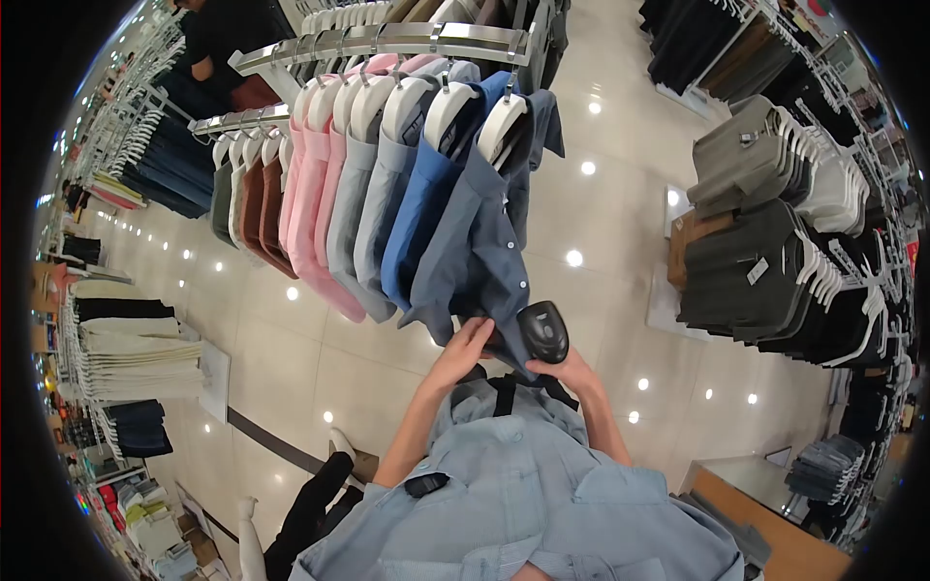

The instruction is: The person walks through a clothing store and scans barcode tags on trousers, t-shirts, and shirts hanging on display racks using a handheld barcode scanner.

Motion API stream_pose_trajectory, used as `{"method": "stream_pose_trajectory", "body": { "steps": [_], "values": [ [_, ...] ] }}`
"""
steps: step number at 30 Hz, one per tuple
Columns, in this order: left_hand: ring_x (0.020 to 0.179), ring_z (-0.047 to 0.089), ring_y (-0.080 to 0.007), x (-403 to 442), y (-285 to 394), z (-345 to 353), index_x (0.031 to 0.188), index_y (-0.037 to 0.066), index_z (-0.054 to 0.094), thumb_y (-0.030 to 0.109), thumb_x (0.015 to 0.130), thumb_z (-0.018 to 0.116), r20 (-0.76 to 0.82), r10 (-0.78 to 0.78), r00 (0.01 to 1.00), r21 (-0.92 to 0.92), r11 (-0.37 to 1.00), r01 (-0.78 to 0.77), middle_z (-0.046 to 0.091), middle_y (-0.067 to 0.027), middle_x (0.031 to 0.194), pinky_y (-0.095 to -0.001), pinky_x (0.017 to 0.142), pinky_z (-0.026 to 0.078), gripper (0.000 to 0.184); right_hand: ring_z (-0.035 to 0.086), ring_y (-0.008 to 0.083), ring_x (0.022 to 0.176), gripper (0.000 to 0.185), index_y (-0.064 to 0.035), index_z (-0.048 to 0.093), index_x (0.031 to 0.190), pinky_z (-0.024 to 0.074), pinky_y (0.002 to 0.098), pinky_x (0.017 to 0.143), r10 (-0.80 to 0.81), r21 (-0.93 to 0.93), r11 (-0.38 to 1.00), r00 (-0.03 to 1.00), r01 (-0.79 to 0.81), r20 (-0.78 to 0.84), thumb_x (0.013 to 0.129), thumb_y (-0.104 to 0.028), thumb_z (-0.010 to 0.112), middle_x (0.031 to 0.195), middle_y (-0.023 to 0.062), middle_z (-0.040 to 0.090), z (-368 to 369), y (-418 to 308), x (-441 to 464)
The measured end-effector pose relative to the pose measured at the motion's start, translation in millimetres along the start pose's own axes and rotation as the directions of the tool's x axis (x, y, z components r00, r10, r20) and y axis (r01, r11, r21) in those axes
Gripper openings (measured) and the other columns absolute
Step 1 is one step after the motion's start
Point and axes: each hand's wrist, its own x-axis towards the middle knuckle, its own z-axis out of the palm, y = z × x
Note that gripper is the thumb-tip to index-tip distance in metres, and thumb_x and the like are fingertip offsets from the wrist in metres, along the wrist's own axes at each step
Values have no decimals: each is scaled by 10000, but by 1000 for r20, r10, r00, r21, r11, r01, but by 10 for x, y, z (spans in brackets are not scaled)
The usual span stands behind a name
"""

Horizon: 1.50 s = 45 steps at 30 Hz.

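Shirts in pink, light grey, blue and dark blue-grey hang on white hangers from a metal rail (387, 39). The front dark blue-grey shirt (463, 237) has its lower part drawn toward me. My left hand (469, 347) is closed on that shirt's lower edge. In my right hand (562, 366) is a black handheld scanner (542, 331), its rounded head pointing up beside the shirt's hem. The right thumb lies against the hem as well. The scanner's handle is mostly hidden by the hand.
Racks of dark and grey garments (741, 276) stand at the right. Folded pale trousers (136, 358) hang at the left. A person in black (228, 48) is at the upper left. A mannequin's white arm (250, 537) and a wooden counter (751, 528) are lower down.
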Motion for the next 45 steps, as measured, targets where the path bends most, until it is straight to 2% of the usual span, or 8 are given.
{"method": "stream_pose_trajectory", "body": {
  "steps": [4,7,15,21,27,34,39,45],
  "values": [
    [929,654,-182,16,372,342,1148,37,571,407,987,529,185,-292,939,-508,789,345,649,-93,1012,-327,748,563,406,640,170,879,433,-12,611,1158,506,319,841,138,165,966,938,-198,319,777,-113,789,1073,99,662,-53,-18,39],
    [880,675,-207,136,288,405,1130,13,567,339,969,576,121,-288,950,-596,745,301,658,-111,975,-334,737,582,364,673,240,968,500,-30,552,1279,522,351,870,35,362,905,889,-222,457,815,-51,736,1182,142,647,-139,-28,65],
    [947,662,-233,409,-111,728,1164,-17,530,154,973,552,-203,-203,958,-651,759,23,625,-126,1103,-381,726,586,258,666,236,1013,583,-44,512,1335,511,347,896,92,224,952,894,-208,439,802,-35,745,1238,112,615,-625,-141,47],
    [886,678,-203,413,-247,1044,1127,33,571,210,975,561,-266,-223,938,-668,744,-12,671,-89,996,-364,752,575,233,653,188,1017,531,-48,552,1261,502,331,896,145,119,961,818,-251,557,789,-109,786,1168,80,647,-873,-32,150],
    [905,685,-211,386,-132,1269,1128,63,606,314,998,503,-234,-253,939,-850,522,-71,687,-81,1026,-379,792,585,301,626,143,1009,486,-44,568,1215,489,303,887,144,-57,989,761,-139,632,797,-148,793,1060,48,662,-973,-204,234],
    [1010,666,-270,506,16,1429,1215,59,584,443,973,511,-315,-213,925,-898,383,-218,663,-131,1151,-443,890,551,460,561,102,933,450,-36,603,1134,461,288,844,80,-191,981,826,34,559,767,-174,823,992,10,634,-1017,-247,174],
    [1123,604,-310,478,345,1355,1267,12,546,275,927,619,-268,16,963,-884,393,-253,630,-149,1210,-459,1026,454,436,564,122,900,399,-8,621,1085,468,295,832,34,-192,980,895,58,445,776,-188,797,985,30,647,-1247,-281,118],
    [1056,636,-267,610,375,961,1174,-29,583,144,904,625,-304,37,952,-804,526,-277,648,-156,1166,-403,955,505,323,576,128,858,331,-12,627,988,472,292,801,69,-271,961,890,62,450,712,-102,786,896,27,645,-1538,-480,-18]
  ]
}}
